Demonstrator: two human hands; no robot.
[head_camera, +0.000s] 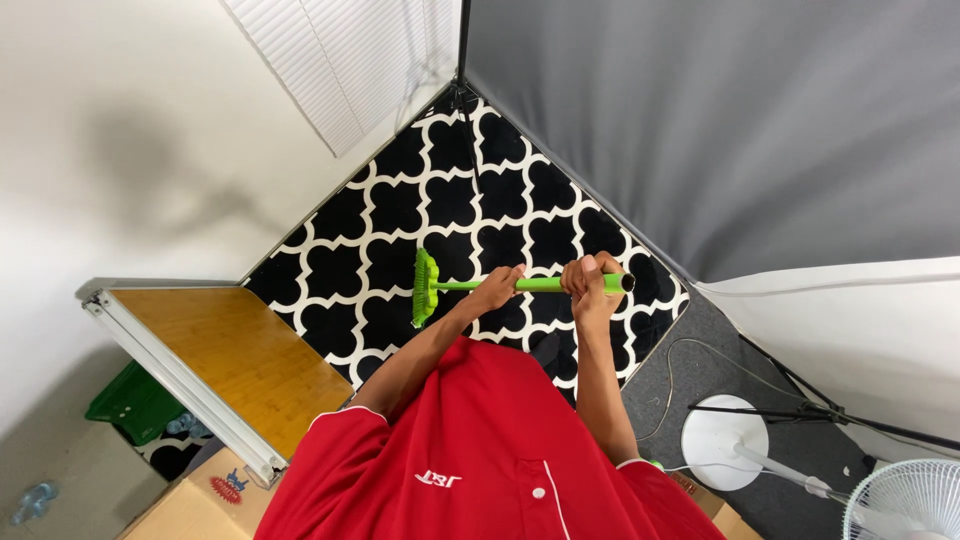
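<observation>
Your left hand (497, 288) is wrapped around the bright green plastic broom (470, 284) partway along its straight handle, fingers curled shut on the shaft. Your right hand (590, 283) is closed on the same handle near its top, just short of the dark open end. The two hands sit near each other, with a short stretch of bare green shaft between them.

Long axis of the broom: runs nearly level across the view, left to right. The bristle head points to the view's left; the handle end points right. The head stands crosswise to the shaft, its green bristles forming a tall narrow band. From this height it cannot be told whether the bristles touch the floor.

Location: the broom hangs over the black-and-white lattice-patterned rug (400, 210), in front of your red short-sleeved polo shirt (480, 450).

Surroundings: a grey fabric backdrop (720, 120) borders the rug on the right. A wooden tabletop with a pale metal edge (240, 350) lies at lower left, well apart from the broom. A white pedestal fan with a round base (725, 442) stands at lower right on grey floor.
</observation>
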